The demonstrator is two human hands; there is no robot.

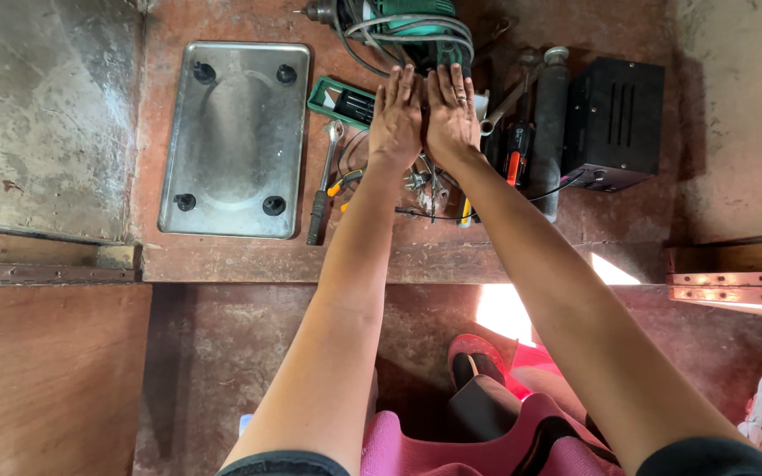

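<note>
1. Green plastic and grey cable make the thing nearest to our hands: an electric drill (pixel 399 19) lying on its side at the far edge of the reddish floor (pixel 222 353), with its cord (pixel 407 33) coiled on top of it and the chuck pointing to the left.
2. Our left hand (pixel 396 119) and our right hand (pixel 451 115) are stretched out flat, side by side and touching, palms down, fingers straight. They grasp nothing; the fingertips reach just to the drill's body and the loops of cord.
3. We judge the drill to be heavy and stiff, with a smooth hard housing. The best place to take it is probably the handle. The cord is soft and springy, so it may slide off or catch on the nearby tools.
4. Left of the hands is a small green case (pixel 343 102), open, with dark bits in a row inside.
5. Further left lies a metal tray (pixel 235 141), seemingly turned upside down, with four black feet at the corners; nothing is on it.
6. Under the wrists there is a heap of small tools: a ratchet wrench (pixel 324 189), pliers with yellow handles (pixel 343 185), and some thin wire (pixel 425 213).
7. To the right stands a black box (pixel 615 119) with vent slots, and beside it a dark cylinder-shaped tool (pixel 550 123); what is inside the box we cannot see.
</note>
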